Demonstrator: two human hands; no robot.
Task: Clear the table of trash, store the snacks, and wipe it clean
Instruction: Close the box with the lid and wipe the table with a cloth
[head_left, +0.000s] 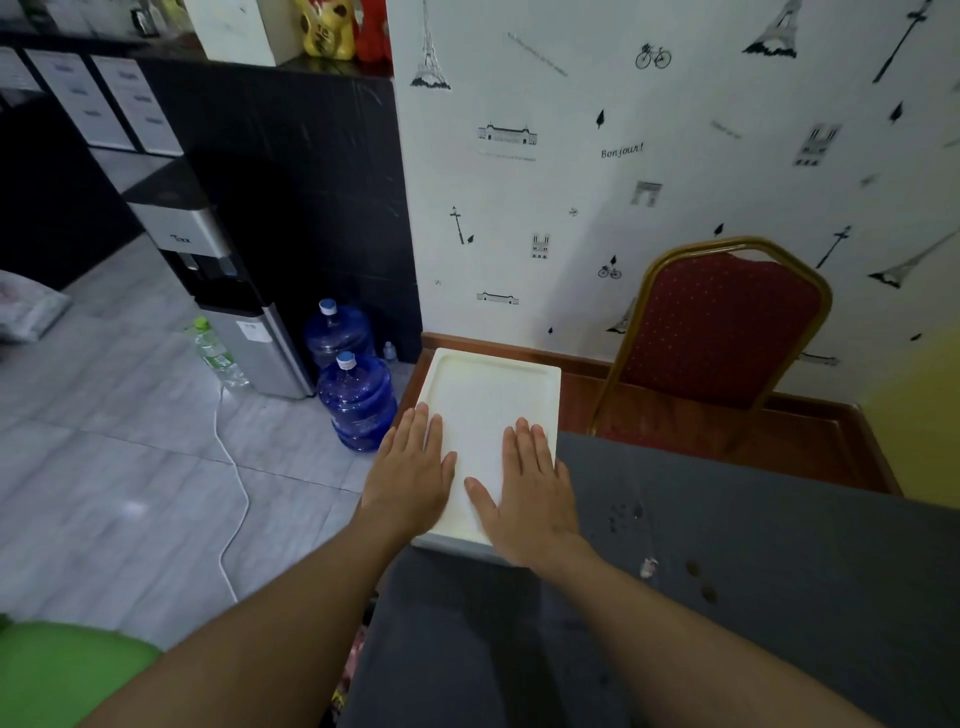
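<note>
grey table is showing dark spots and a pale scrap near its left end, so wiping is looking like the job left. just beside that end a white lid is lying level, and both hands are resting flat on it: left hand on the left rim, right hand on the right, fingers straight, gripping nothing, probably pressing it shut over stored snacks. beyond, a red chair is standing against the wall; water jugs are sitting on the floor.
</note>
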